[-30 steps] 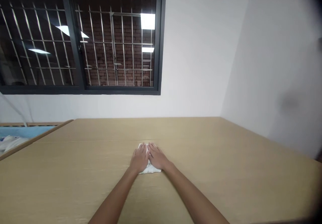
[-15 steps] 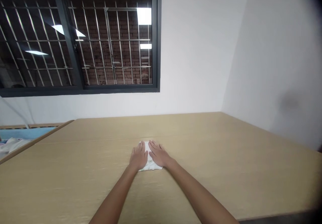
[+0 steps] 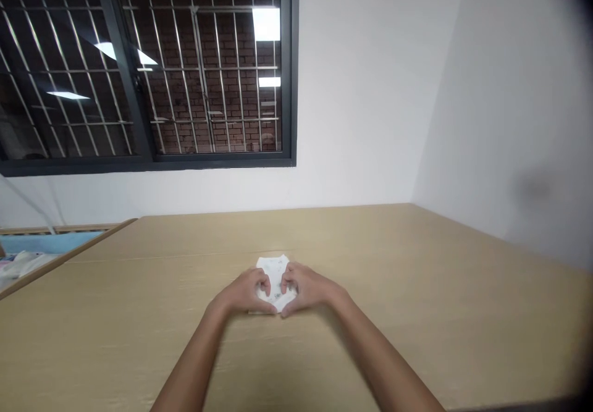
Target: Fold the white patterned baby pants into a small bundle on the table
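A small folded white cloth (image 3: 277, 269) with faint grey prints lies flat on the tan surface. My left hand (image 3: 245, 290) rests over its left side, fingers curled inward and the thumb stretched along the near edge. On the opposite side, my right hand (image 3: 309, 287) mirrors this, its thumb tip close to the left one at the near edge. Both hands touch the cloth, with a gap between fingers and thumb on each. Parts of the cloth's sides are hidden under the hands.
The broad tan tabletop (image 3: 440, 301) reaches to the white wall (image 3: 361, 91). A dark-framed window (image 3: 152, 163) with metal bars is above the far left. Beyond a wooden edge rail (image 3: 69, 257) at left lie a light-blue sheet (image 3: 65, 241) and white fabric (image 3: 28, 264).
Both hands went from lying flat on the cloth to curled at its sides, thumbs brought to the near edge. More of the cloth's middle and far part shows now.
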{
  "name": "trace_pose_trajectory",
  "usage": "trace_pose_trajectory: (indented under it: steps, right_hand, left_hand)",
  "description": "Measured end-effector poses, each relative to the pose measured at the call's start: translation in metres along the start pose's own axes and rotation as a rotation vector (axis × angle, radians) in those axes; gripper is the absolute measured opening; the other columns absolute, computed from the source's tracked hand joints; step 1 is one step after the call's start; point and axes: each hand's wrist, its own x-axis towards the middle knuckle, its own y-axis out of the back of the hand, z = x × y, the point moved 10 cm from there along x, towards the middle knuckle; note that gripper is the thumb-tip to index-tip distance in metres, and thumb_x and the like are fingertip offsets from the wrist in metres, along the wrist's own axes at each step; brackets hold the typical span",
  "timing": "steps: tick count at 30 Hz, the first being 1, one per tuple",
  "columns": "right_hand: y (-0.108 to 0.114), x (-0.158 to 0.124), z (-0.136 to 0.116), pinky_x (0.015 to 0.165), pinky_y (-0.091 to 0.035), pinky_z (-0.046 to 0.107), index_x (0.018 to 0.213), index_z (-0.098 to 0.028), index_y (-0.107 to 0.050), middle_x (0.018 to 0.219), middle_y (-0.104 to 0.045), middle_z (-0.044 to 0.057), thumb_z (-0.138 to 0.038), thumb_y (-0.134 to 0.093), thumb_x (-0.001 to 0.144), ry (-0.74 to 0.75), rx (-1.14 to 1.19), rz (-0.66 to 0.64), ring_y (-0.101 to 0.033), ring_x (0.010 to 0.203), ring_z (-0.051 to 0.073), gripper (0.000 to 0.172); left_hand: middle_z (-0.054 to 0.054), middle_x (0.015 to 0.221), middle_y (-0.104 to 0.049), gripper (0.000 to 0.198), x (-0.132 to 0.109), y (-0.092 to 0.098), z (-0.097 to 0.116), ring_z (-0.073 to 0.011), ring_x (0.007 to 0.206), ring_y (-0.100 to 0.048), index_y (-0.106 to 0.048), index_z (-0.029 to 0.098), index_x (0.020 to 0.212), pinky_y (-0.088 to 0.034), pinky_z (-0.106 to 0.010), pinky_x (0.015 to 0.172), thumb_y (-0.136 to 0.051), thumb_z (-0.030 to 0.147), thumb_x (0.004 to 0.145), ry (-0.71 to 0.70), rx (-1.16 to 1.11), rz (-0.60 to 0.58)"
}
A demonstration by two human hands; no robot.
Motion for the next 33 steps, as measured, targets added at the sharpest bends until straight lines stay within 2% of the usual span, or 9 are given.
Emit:
trace_pose_trajectory:
  steps: [2,5,11,13,17,22,27,29,33]
  right_hand:
    - [-0.005,0.000,0.004,0.093,-0.043,0.034,0.096,-0.024,-0.069,0.111,-0.057,0.005,-0.043,-0.086,0.064,-0.041,-0.031,-0.043,-0.052,0.113,0.025,0.042]
    - [-0.008,0.004,0.001,0.087,-0.041,0.032,0.096,-0.022,-0.069,0.107,-0.059,0.005,-0.035,-0.076,0.074,0.003,-0.022,-0.005,-0.053,0.106,0.021,0.027]
    - [0.014,0.005,-0.008,0.084,-0.041,0.031,0.094,-0.018,-0.065,0.104,-0.061,0.006,-0.033,-0.066,0.082,0.060,0.015,0.181,-0.055,0.100,0.020,0.019]
    - [0.020,0.001,-0.011,0.088,-0.042,0.032,0.098,-0.019,-0.064,0.109,-0.062,0.007,-0.041,-0.069,0.083,0.063,0.020,0.190,-0.055,0.105,0.021,0.027]
    - [0.020,-0.005,-0.014,0.092,-0.042,0.033,0.110,-0.024,-0.063,0.119,-0.060,0.005,-0.051,-0.085,0.068,0.032,-0.041,0.151,-0.054,0.112,0.024,0.054]
    - [0.020,-0.006,-0.012,0.077,-0.039,0.030,0.095,-0.019,-0.064,0.104,-0.064,0.005,-0.032,-0.067,0.080,0.027,-0.050,0.162,-0.057,0.094,0.018,0.020]
    - [0.019,-0.005,-0.005,0.068,-0.035,0.027,0.089,-0.016,-0.065,0.083,-0.062,0.000,-0.028,-0.060,0.076,0.011,0.297,0.058,-0.053,0.076,0.013,0.018]
    - [0.025,-0.003,-0.002,0.072,-0.039,0.025,0.091,-0.015,-0.065,0.089,-0.064,0.001,-0.025,-0.056,0.078,0.010,0.463,0.115,-0.056,0.083,0.014,0.019]
    - [0.021,0.004,0.032,0.073,-0.045,0.026,0.114,-0.019,-0.067,0.100,-0.067,0.005,-0.033,-0.059,0.082,-0.143,0.606,0.290,-0.062,0.087,0.016,0.036]
  left_hand:
    - [0.000,0.108,-0.061,0.058,0.000,-0.009,0.000,-0.0225,0.104,-0.051,-0.064,0.023,0.095,-0.039,-0.030,0.083,-0.092,0.056,0.056,-0.009,0.031,-0.060]
    - [-0.001,0.108,-0.059,0.057,0.000,-0.017,-0.002,-0.0227,0.103,-0.050,-0.060,0.022,0.097,-0.038,-0.030,0.083,-0.090,0.053,0.060,-0.054,0.074,-0.082]
    - [-0.002,0.104,-0.063,0.022,0.004,-0.003,-0.004,-0.0211,0.098,-0.054,-0.060,0.020,0.094,-0.038,-0.031,0.083,-0.064,0.019,0.072,-0.090,0.133,0.093]
    - [-0.002,0.098,-0.065,0.018,0.005,0.004,-0.003,-0.0198,0.093,-0.056,-0.061,0.020,0.089,-0.038,-0.031,0.081,-0.058,0.015,0.072,-0.082,0.125,0.148]
    - [0.001,0.091,-0.071,0.017,0.007,0.010,-0.001,-0.0172,0.085,-0.060,-0.069,0.021,0.085,-0.038,-0.030,0.075,-0.055,0.017,0.074,-0.071,0.080,0.187]
    - [0.000,0.088,-0.070,0.022,0.002,0.009,0.005,-0.0164,0.082,-0.060,-0.071,0.018,0.082,-0.039,-0.028,0.074,-0.053,0.013,0.072,-0.108,0.022,0.095]
    - [-0.003,0.086,-0.067,0.021,-0.005,0.018,0.011,-0.0170,0.081,-0.058,-0.068,0.013,0.081,-0.040,-0.026,0.071,-0.060,0.031,0.086,-0.129,-0.214,0.034]
    - [-0.005,0.093,-0.070,0.031,-0.004,0.022,0.009,-0.0200,0.088,-0.062,-0.072,0.012,0.089,-0.045,-0.026,0.076,-0.066,0.042,0.087,-0.120,-0.336,0.058]
    - [-0.006,0.115,-0.072,0.041,0.003,0.024,-0.014,-0.0215,0.098,-0.066,-0.069,0.018,0.122,-0.050,-0.028,0.080,-0.065,0.033,0.084,-0.018,-0.392,0.179]
